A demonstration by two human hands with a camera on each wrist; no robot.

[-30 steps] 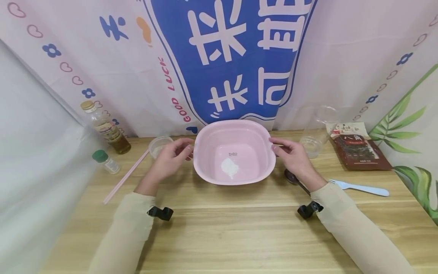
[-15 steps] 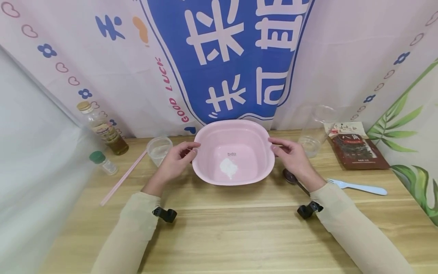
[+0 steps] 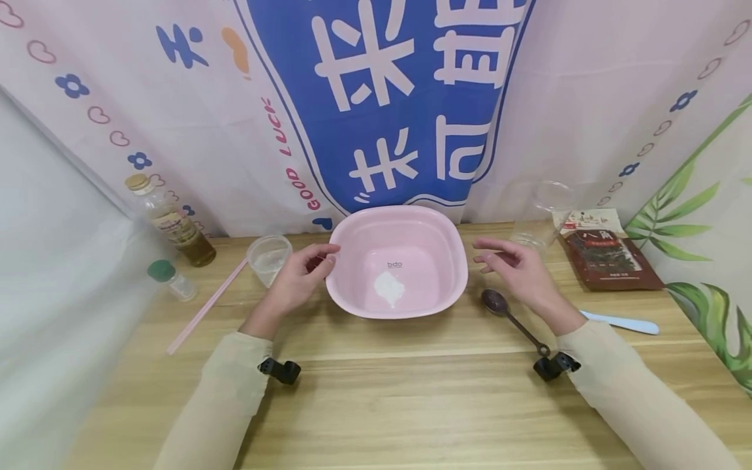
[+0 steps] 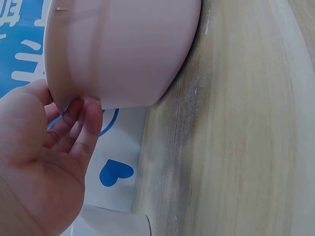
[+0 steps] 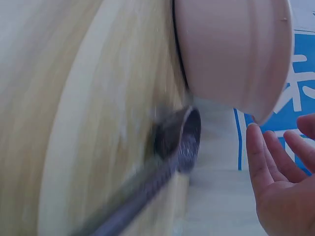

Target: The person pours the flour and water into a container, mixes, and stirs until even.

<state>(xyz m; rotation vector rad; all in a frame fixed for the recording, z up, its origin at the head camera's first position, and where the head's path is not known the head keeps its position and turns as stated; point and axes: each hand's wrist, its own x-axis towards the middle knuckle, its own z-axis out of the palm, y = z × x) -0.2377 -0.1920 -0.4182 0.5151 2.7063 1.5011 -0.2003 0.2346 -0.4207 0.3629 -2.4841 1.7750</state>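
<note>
The pink basin [image 3: 397, 261] carries the small printed mark "bdo" on its inner far wall, above a patch of white powder [image 3: 388, 288] on its floor. Behind the basin hangs a printed backdrop [image 3: 376, 104] with large white Chinese characters on a blue field and the red words "GOOD LUCK" running up the edge of that field to the left of the basin. The dark red packet [image 3: 611, 258] to the right of the basin bears Chinese writing, too small to read. The bottle [image 3: 167, 220] far left of the basin has a label that cannot be read.

The basin stands on a light wooden surface [image 3: 399, 405], near its back edge and against the backdrop. Left of the basin: a clear cup [image 3: 269, 258], a pink straw [image 3: 207, 304], a small jar with a green cap [image 3: 170, 279]. Right of the basin: a dark spoon [image 3: 514, 320], a clear tumbler [image 3: 543, 219], a pale blue fork [image 3: 619, 322].

The left hand [image 3: 299, 277] is at the left rim of the basin. Its fingers [image 4: 81, 125] are loosely curled, with the tips touching the outer wall just under the rim; the thumb lies over the rim.

The right hand [image 3: 519, 271] hovers just right of the basin, apart from the rim. Its fingers [image 5: 258, 157] are relaxed and slightly spread and hold nothing. The spoon lies on the surface below this hand.
</note>
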